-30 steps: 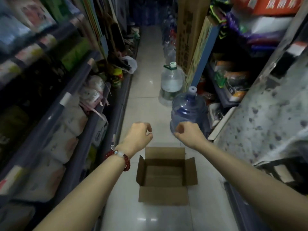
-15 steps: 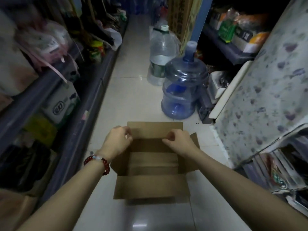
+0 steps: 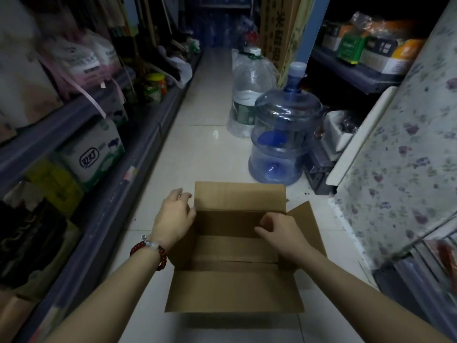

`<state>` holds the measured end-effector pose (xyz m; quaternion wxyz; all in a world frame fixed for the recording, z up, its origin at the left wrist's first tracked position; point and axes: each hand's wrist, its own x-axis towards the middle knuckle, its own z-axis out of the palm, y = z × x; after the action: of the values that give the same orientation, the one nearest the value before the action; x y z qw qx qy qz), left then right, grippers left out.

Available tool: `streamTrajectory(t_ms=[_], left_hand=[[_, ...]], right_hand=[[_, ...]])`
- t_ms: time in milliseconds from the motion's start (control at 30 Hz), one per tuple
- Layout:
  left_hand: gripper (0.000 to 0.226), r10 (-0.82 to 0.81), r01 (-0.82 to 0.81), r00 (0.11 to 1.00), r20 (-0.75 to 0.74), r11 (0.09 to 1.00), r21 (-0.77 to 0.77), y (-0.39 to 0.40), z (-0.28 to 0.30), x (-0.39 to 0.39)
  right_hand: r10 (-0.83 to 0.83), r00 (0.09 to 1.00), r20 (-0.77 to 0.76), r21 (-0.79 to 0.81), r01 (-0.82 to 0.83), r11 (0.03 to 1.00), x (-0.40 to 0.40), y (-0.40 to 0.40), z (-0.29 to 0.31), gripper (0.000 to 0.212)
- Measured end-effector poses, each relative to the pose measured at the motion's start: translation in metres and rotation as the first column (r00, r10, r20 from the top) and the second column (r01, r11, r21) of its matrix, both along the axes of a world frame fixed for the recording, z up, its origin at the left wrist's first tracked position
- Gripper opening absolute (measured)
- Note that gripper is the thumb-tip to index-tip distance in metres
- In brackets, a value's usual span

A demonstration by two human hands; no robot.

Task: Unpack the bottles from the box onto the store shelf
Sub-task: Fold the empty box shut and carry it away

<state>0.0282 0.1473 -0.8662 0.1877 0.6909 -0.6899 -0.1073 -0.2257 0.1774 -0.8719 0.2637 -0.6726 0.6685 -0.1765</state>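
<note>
A brown cardboard box (image 3: 235, 293) stands open on the tiled floor in front of me, its flaps spread. Only bare cardboard shows inside; I see no bottles in it. My left hand (image 3: 173, 216), with a red bead bracelet on the wrist, lies over the box's left wall, its fingers curled at the far flap's left corner. My right hand (image 3: 282, 233) hovers over the right side of the opening with loosely curled fingers and nothing in it. The store shelf (image 3: 138, 154) runs along the left, stocked with packages.
A large blue water jug (image 3: 282, 134) and a clear water bottle (image 3: 249, 95) stand on the floor just beyond the box. A floral-covered unit (image 3: 408, 169) crowds the right side. A second shelf (image 3: 346, 70) with packets lies at the back right.
I have bent closer to the box, which now fills more of the view. My hands came down from above it and moved apart from the far flap toward its left and right sides.
</note>
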Motion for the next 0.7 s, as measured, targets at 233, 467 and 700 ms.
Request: streamTrajectory(t_ms=[233, 467, 700], left_hand=[[0.065, 0.121, -0.062, 0.955, -0.271, 0.974, 0.218, 0.004, -0.020, 0.004], [0.069, 0.019, 0.080, 0.960, -0.278, 0.936, 0.342, 0.011, -0.052, -0.061], [0.067, 0.027, 0.038, 0.987, -0.158, 0.918, 0.395, 0.003, -0.074, -0.074]], right_hand=[[0.030, 0.999, -0.034, 0.010, -0.030, 1.000, -0.003, -0.006, -0.014, 0.015], [0.032, 0.995, -0.096, -0.080, -0.040, 0.996, -0.014, -0.009, -0.015, 0.029], [-0.377, 0.887, -0.266, -0.326, 0.285, 0.901, -0.070, -0.004, -0.015, 0.053]])
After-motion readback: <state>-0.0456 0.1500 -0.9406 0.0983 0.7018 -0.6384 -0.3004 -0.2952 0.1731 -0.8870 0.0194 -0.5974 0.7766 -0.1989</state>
